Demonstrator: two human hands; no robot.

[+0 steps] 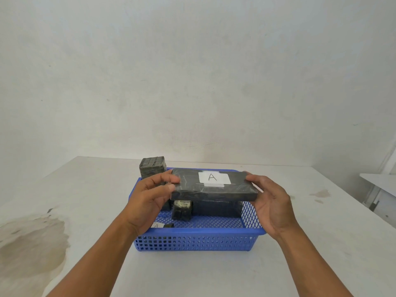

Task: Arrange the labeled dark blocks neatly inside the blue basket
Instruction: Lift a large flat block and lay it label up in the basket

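Looking down through the head camera, I see both hands holding one flat dark block (214, 189) level in the air above the blue basket (197, 241). Its white label (213, 177) faces up and reads "A". The left hand (150, 198) grips the block's left end, thumb on top and fingers curled underneath. The right hand (272, 202) grips the right end, with fingertips wrapped over the far corner and the palm cupped beneath the near corner.

The basket sits on a pale table (321, 243), its long side toward me. Inside it, under the held block, a long dark block (216, 207) lies along the far wall, and a small cube-shaped block (182, 210) stands just beside its left end. Near the basket's front left corner, partly hidden by the left wrist, I can make out a small white tag (156, 225) marked "A" and a tiny dark piece (169, 225) next to it. A taller wrapped cube (152, 167) rises at the far left corner; I cannot tell whether it stands inside the basket or behind it.

A brownish stain (32, 243) spreads over the table's left side, and the edge of a second table (379, 181) shows at far right.
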